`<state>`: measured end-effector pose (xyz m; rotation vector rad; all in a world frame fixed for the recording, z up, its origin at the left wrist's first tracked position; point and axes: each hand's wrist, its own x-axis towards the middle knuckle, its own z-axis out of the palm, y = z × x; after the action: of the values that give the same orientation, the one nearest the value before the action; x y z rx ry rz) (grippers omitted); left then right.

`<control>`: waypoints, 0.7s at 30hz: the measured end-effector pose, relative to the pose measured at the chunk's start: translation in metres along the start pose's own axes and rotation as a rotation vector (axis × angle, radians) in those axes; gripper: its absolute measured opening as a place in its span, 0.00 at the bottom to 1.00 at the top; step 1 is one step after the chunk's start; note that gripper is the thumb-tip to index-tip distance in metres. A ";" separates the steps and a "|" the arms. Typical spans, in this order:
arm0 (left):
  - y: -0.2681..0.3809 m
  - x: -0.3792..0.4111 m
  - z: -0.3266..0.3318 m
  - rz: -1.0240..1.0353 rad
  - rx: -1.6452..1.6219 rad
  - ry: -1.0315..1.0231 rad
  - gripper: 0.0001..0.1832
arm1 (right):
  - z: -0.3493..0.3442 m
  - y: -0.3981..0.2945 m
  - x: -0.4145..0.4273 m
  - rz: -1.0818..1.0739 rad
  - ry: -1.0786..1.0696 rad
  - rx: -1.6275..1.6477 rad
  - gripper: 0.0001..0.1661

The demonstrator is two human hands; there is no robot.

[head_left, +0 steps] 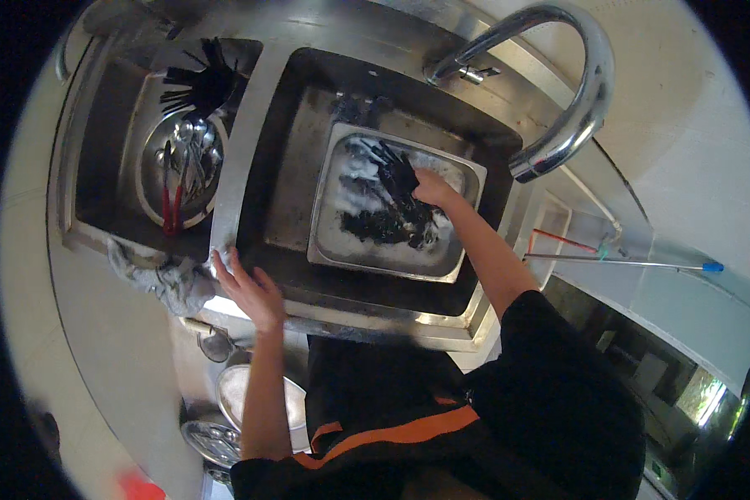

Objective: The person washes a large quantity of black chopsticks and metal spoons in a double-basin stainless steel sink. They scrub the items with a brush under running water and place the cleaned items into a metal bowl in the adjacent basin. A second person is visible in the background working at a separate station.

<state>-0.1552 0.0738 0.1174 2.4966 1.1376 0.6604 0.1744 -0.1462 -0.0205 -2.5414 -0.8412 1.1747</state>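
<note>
My right hand (434, 189) reaches into a rectangular steel pan (475, 181) of soapy water. Its fingers are closed around a bunch of slim black utensils (395, 167); their exact kind is unclear. More dark pieces (375, 226) lie half under the suds beside it. Empty, with fingers spread, my left hand (253, 294) has its fingertips at the front end of the steel divider (231, 187) between the two basins. A wet grey cloth (162, 281) is draped over the sink's front edge, left of that hand.
The pan sits in the right sink basin (287, 187). A curved chrome faucet (590, 81) overhangs its right side. In the left basin stand a round steel bowl (144, 181) of metal spoons, red-handled tongs (172, 209) and a fanned black bundle (209, 87). Metal dishes (215, 440) lie below left.
</note>
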 end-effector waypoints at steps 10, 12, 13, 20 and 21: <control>0.062 -0.079 0.221 -1.262 -0.699 -0.784 0.14 | 0.013 0.013 -0.016 0.111 -0.160 0.161 0.58; 0.071 -0.074 0.247 -1.734 -0.968 -0.489 0.16 | 0.040 0.025 -0.009 0.292 -0.119 0.369 0.62; 0.073 -0.071 0.250 -1.777 -1.060 -0.462 0.15 | 0.042 0.021 -0.004 0.254 -0.166 0.388 0.63; 0.069 -0.047 0.246 -1.539 -1.629 -0.665 0.24 | 0.034 0.001 -0.002 0.109 -0.303 0.637 0.49; 0.060 -0.050 0.246 -1.526 -1.518 -0.706 0.31 | 0.027 -0.003 -0.006 0.110 -0.367 0.669 0.49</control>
<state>-0.0167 -0.0256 -0.0761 0.2033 1.0878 -0.0084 0.1497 -0.1479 -0.0331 -1.8728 -0.2856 1.6480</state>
